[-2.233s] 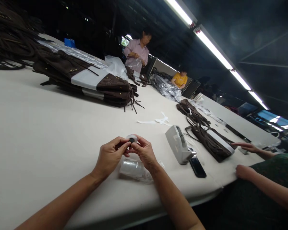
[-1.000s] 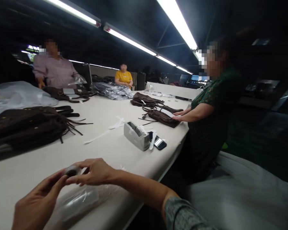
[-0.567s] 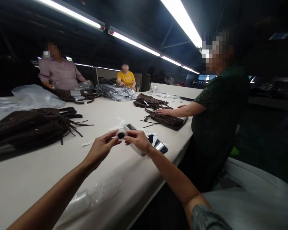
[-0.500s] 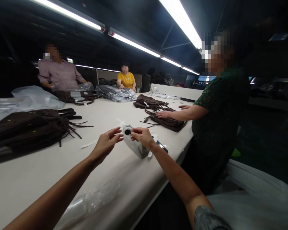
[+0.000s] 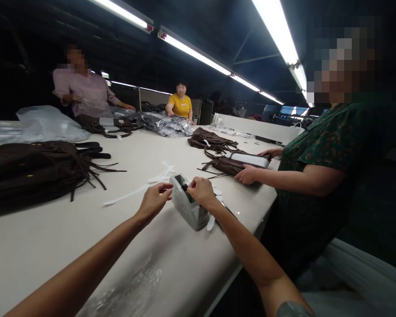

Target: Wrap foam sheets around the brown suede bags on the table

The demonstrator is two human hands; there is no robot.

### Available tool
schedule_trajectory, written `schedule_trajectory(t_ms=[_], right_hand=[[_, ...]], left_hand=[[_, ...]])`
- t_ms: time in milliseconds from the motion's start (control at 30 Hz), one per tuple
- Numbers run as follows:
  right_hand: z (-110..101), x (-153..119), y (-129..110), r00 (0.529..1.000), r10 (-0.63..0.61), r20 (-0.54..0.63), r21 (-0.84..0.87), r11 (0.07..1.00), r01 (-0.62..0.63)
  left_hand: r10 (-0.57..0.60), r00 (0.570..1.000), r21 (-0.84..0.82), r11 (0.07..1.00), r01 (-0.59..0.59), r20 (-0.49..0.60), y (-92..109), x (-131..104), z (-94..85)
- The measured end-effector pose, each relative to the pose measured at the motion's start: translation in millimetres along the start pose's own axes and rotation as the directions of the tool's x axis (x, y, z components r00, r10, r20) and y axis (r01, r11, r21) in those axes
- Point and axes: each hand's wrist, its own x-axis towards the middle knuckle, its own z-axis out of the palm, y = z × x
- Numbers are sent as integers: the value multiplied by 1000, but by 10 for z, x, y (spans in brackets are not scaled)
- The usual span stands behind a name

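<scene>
A pale grey tape dispenser (image 5: 193, 211) stands on the light table, with a dark slot in its top. My right hand (image 5: 201, 191) is at the top of the dispenser, its fingers pinched on a small dark and white piece at the slot, probably the tape core. My left hand (image 5: 155, 200) is at the dispenser's left side, fingers bent and a little apart, with nothing seen in them. White paper strips (image 5: 127, 195) lie beyond and left of the dispenser. Small white pieces (image 5: 211, 223) lie at its right.
Dark brown bags lie at the left (image 5: 29, 174) and ahead (image 5: 211, 140). A person in green (image 5: 330, 154) at the right handles another bag (image 5: 229, 164). Two people work across the table (image 5: 165, 152). Clear plastic (image 5: 135, 286) lies near the front edge.
The round dark-centred piece held before the dispenser is now down at its slot with my right hand. My left hand has shifted slightly right. The person in green now grips the bag's edges.
</scene>
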Motion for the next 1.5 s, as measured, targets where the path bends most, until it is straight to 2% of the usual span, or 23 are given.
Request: schedule_trajectory(t_ms=[67, 133, 233, 300, 467, 567, 667, 800, 1000, 1267, 1400, 1500], right_hand=[[-6, 21, -3, 999, -1, 52, -23, 1000, 2], [-6, 31, -1, 996, -7, 93, -21, 1000, 9], [-3, 29, 2, 996, -15, 92, -13, 1000, 17], [-6, 22, 4, 996, -15, 92, -11, 1000, 16], [-23, -11, 35, 998, -34, 55, 101, 995, 29], [-19, -26, 50, 990, -144, -11, 170, 975, 144], [-16, -4, 36, 973, -229, -27, 137, 963, 230], [-23, 80, 15, 958, -287, -1, 64, 956, 286], [12, 158, 104, 921, -389, 32, 82, 919, 386], [-60, 70, 246, 948, -317, 31, 291, 910, 295], [-84, -34, 252, 978, -191, 79, 274, 948, 163], [-89, -133, 238, 993, -110, 48, 232, 968, 96]], left_hand=[[60, 998, 53, 997, -59, -13, -28, 65, 38], [167, 986, 121, 979, -165, -11, -55, 147, 91], [351, 935, 258, 900, -352, 52, -110, 264, 170], [395, 915, 309, 863, -399, 80, -153, 311, 204], [362, 929, 307, 877, -369, 80, -222, 302, 187], [357, 928, 321, 871, -372, 106, -208, 285, 151], [357, 924, 346, 856, -383, 139, -167, 305, 161], [337, 926, 369, 849, -378, 171, -119, 360, 272], [310, 948, 398, 863, -311, 69, -88, 353, 440], [265, 963, 289, 919, -270, 56, -100, 257, 519], [219, 971, 184, 955, -234, 94, -134, 255, 496], [198, 973, 142, 966, -214, 121, -133, 251, 464]])
